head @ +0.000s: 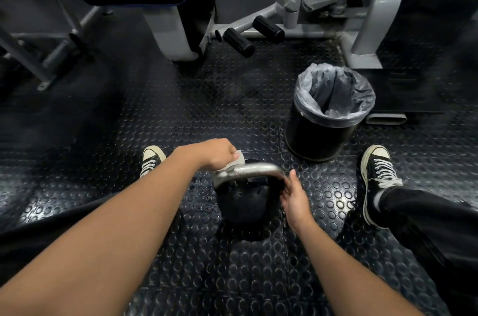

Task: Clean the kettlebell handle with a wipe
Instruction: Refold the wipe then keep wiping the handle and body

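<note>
Item: kettlebell (245,202), black body, bare metal handle (248,169), standing upright on the studded rubber floor (207,277) between the person's two shoes. Left hand (216,154): fingers curled down over a white wipe (239,159), pressing it onto the left, far end of the handle; a corner of the wipe sticks out just right of the knuckles. Right hand (294,199): set against the handle's right bend where it drops to the body, thumb up along the metal, fingers curved round the far side; judged to be steadying the weight, though how firmly the fingers close cannot be told. Bin (328,114): black, lined with a clear bag, beyond the right hand and apart from the kettlebell. Gym machine (323,5): grey frame with black pegs, well beyond both hands. Left shoe (151,160): just left of the left hand. Right shoe (377,181): to the right of the right hand. Progress, as a judgement: wiping is under way, with the wipe on one end of the handle only. The top bar between the hands and the right bend under the right hand show bare metal with no wipe on them, so they appear left to do. Dropping the wipe in the bin would plausibly follow.
</note>
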The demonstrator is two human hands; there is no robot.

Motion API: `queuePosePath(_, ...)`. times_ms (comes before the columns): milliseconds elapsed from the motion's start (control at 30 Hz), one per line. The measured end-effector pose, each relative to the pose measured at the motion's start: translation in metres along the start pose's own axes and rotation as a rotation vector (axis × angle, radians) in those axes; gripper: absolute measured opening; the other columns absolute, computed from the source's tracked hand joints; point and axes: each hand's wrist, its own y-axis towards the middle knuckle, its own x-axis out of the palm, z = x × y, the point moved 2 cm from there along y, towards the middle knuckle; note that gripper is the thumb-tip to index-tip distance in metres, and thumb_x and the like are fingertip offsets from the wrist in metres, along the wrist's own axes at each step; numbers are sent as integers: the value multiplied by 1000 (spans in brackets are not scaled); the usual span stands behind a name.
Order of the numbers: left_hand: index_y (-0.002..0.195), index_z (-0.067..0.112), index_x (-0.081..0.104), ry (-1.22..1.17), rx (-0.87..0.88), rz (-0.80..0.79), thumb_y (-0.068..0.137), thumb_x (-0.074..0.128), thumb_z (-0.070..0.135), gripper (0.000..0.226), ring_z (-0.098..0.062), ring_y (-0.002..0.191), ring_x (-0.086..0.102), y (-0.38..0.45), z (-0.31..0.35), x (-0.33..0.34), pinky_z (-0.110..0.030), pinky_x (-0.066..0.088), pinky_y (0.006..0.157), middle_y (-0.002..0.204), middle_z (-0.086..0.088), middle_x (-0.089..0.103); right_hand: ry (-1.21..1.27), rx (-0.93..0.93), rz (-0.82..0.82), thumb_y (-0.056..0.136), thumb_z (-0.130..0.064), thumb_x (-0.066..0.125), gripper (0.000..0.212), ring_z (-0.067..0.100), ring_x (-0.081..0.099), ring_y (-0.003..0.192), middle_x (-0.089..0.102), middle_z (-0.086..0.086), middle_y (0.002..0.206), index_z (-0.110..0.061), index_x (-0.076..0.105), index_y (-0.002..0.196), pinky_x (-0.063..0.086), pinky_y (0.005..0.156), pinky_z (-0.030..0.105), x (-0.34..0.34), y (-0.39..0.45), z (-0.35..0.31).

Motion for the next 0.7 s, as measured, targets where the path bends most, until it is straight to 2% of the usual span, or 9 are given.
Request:
queuePosePath(133,117,11,66,46,-29,-20,107,38,36,39,-24,108,59,-2,-13,2,-34,42,92,131,-8,64,-9,-8,7,104,-54,35,41,-4,64,93,77,-18,93,-30,69,103,44,89,20,1,-1,0)
queuePosePath(233,121,11,66,-7,-19,-20,107,39,35,39,-25,112,58,0,-5,2,-35,41,94,130,-8,64,-15,-15,2,102,-55,37,41,-1,64,101,76,-13,101,-29,69,106,44,95,23,1,0,0)
queuePosePath(300,120,10,66,-38,7,-4,107,39,36,40,-25,108,58,2,4,0,-34,39,90,123,-7,66,8,-9,0,103,-54,37,42,0,63,103,74,-12,105,-27,69,110,45,92,21,1,0,-1)
queuePosePath(367,102,12,67,-22,27,20,107,38,38,39,-20,93,54,2,8,0,-33,38,85,98,-1,64,11,-12,-14,102,-55,38,47,1,62,106,72,-9,113,-23,66,122,44,96,22,1,0,-1)
queuePosePath(433,80,16,58,14,21,44,106,37,39,41,-18,83,55,2,3,0,-35,39,79,82,3,61,9,-7,-14,102,-57,38,51,3,61,111,70,-5,122,-21,64,128,41,106,27,1,-1,0)
queuePosePath(533,81,17,58,86,1,34,107,36,37,40,-17,81,53,0,-5,4,-35,40,79,81,4,58,-10,-16,-21,102,-58,38,46,2,60,111,69,-7,121,-26,65,122,39,110,29,1,-1,0)
queuePosePath(600,81,14,59,87,-1,20,106,37,33,39,-19,81,54,0,-5,6,-39,45,80,84,-2,62,-7,-16,-17,101,-57,38,48,4,60,113,69,-5,123,-24,65,124,38,112,31,1,-1,0)
queuePosePath(700,78,8,60,60,39,51,106,38,31,42,-19,72,52,2,1,7,-36,41,69,78,-7,62,-7,-8,-17,101,-58,38,51,9,59,119,68,-2,126,-22,64,127,38,113,32,1,-2,-2)
